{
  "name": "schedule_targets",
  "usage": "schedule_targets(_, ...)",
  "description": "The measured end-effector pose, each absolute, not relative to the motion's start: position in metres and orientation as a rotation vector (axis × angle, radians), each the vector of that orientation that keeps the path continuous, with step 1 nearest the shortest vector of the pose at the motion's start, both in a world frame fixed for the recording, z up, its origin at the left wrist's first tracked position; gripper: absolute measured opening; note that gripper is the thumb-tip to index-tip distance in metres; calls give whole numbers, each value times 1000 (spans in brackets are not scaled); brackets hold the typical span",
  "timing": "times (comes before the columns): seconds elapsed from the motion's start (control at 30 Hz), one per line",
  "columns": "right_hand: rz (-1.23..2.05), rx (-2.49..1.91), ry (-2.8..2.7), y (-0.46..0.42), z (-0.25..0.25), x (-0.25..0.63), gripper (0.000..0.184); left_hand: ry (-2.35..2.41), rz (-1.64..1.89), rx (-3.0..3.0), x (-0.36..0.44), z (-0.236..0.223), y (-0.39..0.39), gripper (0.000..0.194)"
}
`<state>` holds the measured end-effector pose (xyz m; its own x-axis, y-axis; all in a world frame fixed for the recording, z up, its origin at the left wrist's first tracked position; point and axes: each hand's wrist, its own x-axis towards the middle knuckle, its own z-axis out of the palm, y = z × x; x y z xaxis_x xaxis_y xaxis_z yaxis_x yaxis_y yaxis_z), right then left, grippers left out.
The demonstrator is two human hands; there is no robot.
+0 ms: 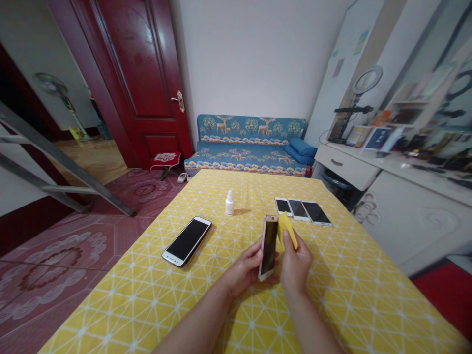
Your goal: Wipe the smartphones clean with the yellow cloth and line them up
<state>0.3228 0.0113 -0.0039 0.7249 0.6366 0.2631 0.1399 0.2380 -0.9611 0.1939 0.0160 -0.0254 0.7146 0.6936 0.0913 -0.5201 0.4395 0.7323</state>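
My left hand (pixel 245 269) is closed around the lower part of a gold-edged smartphone (pixel 269 245), holding it upright and tilted above the yellow tablecloth (pixel 342 275). My right hand (pixel 296 263) pinches a small yellow cloth (pixel 286 227) against the phone's right side. A larger white phone with a dark screen (pixel 187 240) lies flat to the left. A small white bottle (pixel 229 203) stands farther back. Three phones (pixel 303 211) lie side by side at the back right.
A blue patterned sofa (pixel 250 145) stands behind the table, a red door (pixel 140 78) at the back left. A white desk with a ring light (pixel 363 86) and shelves runs along the right. A metal ladder (pixel 66 167) leans at the left.
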Motion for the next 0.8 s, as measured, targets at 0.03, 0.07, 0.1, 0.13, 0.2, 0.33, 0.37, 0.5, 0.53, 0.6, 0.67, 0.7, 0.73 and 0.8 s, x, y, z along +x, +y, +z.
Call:
schedule_targets(0.03,381,-1305,-732,11,-3,321,43,235,764,822,194,-25,16,58)
schedule_targets(0.07,384,-1293,-744,11,-3,320,43,233,768,822,194,-25,15,58)
schedule_targets(0.1,390,-1277,-762,10,-2,319,43,232,772,819,195,-25,15,58)
schedule_targets(0.13,399,-1258,-785,10,-1,318,42,231,778,815,195,-25,14,59)
schedule_targets(0.2,408,-1219,-838,8,2,316,39,225,788,802,195,-25,14,61)
schedule_targets(0.33,401,-1144,-953,2,9,311,34,208,769,802,195,-24,15,64)
schedule_targets(0.37,397,-1124,-991,1,9,310,33,209,762,807,195,-24,15,63)
schedule_targets(0.5,339,-1038,-1154,0,7,311,32,238,746,823,193,-22,15,56)
schedule_targets(0.53,314,-1021,-1189,0,6,313,33,249,743,828,193,-21,15,54)
schedule_targets(0.6,264,-991,-1257,1,4,316,35,266,736,841,193,-19,14,53)
schedule_targets(0.67,219,-967,-1317,1,4,320,37,286,733,853,193,-17,15,52)
schedule_targets(0.7,199,-959,-1349,1,4,322,38,294,731,859,193,-17,15,52)
schedule_targets(0.73,180,-953,-1381,1,5,323,38,302,730,863,193,-17,15,52)
schedule_targets(0.8,154,-950,-1442,0,6,324,37,314,732,865,193,-19,15,50)
